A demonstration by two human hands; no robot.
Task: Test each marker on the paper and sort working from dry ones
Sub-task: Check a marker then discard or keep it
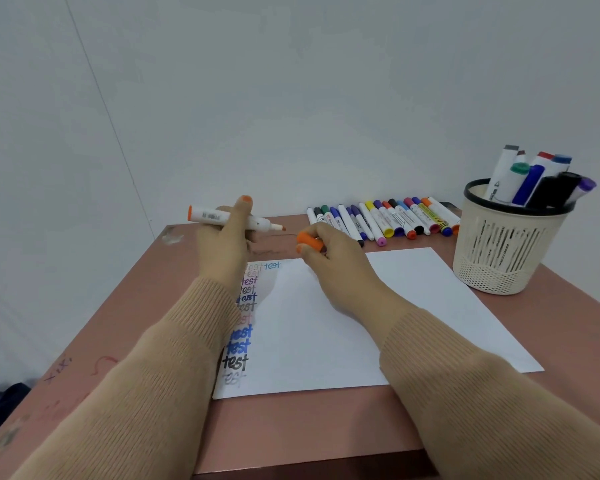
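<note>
Fingers of the left hand [222, 247] curl round an uncapped orange marker [208, 215], its tip aimed toward the right hand [336, 265], which pinches the orange cap [307, 240]. Paper [378, 323] lies beneath both hands. A marker row [385, 220] lies just beyond the right hand, and a basket [492, 251] of markers stands farther right.

– What does your left arm [174, 344] cover?
– The first letters of the "test" words [248, 298].
– And your right hand [331, 259]?
– It hides most of the orange cap [307, 240]. Your basket [499, 252] hides the low ends of its markers [508, 181].
</note>
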